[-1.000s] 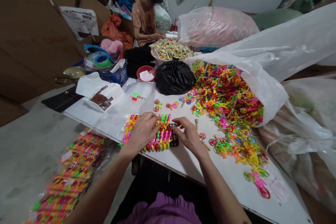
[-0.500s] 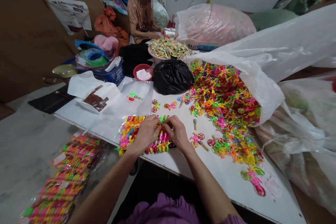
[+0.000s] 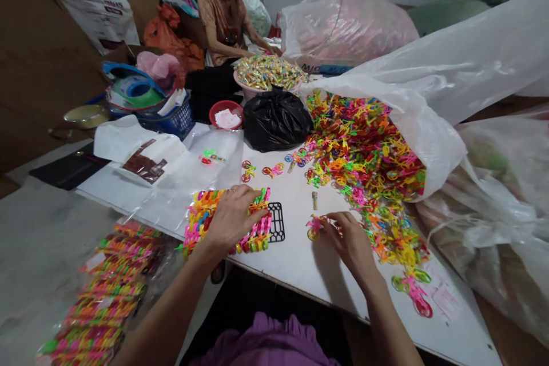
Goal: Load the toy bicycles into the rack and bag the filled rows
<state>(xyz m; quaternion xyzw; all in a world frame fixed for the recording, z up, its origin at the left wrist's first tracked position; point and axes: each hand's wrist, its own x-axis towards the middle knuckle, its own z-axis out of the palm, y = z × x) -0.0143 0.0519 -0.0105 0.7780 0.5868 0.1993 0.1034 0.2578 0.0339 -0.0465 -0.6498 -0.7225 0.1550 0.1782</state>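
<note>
My left hand (image 3: 234, 214) lies over packed rows of small colourful plastic toy bicycles (image 3: 201, 220), its thumb out to the right and its fingers resting on them. These rows stand in a black plastic rack (image 3: 278, 222), whose bare right end with lattice holes shows. To the right, my right hand (image 3: 350, 240) pinches a toy bicycle (image 3: 315, 225) with a pink body and yellow and red wheels, just above the white table. A small filled tube (image 3: 314, 200) lies beyond that hand. Several loose toy bicycles (image 3: 273, 170) lie farther back.
A large heap of toy bicycles (image 3: 360, 154) spills from a white plastic sack (image 3: 441, 154) at right. Behind stand a black bag (image 3: 277, 120), a red bowl (image 3: 213, 117) and a basin of wrapped pieces (image 3: 270, 74), where another person (image 3: 225, 28) works. Packed bags (image 3: 103, 297) lie lower left.
My right hand has left the rows and moved right to a loose toy bicycle, which it now pinches. My left hand stays on the rows. The rack's right end has come into sight.
</note>
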